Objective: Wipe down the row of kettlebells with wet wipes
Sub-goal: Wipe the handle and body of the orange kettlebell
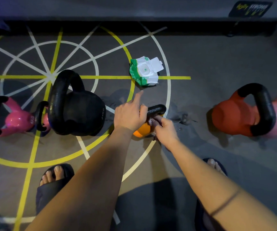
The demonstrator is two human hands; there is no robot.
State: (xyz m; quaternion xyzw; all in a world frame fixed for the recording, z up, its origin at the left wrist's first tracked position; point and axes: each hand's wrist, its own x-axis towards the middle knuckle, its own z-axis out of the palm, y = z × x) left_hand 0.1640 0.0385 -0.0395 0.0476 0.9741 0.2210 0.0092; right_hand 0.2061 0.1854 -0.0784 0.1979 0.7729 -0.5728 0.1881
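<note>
Forearms reach down from bottom edge, between sandals [54, 185]. Orange bell [142, 130] is stood on floor right under both hands, between black bell [77, 112] to left and red bell [231, 117] to right. Its handle [157, 108] is gripped at left end by left hand [128, 114], index finger straight. Wipe [151, 121] is pinched in right hand [165, 130] and pressed beneath handle. Handle's long axis runs left-right; bare right end lies nearer right hand. Pack [145, 71] lies beyond, lid open.

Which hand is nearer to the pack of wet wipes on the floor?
Left. The left hand sits below the pack, its forefinger stretched toward it; the right hand is lower, holding a wipe on the orange kettlebell.
</note>
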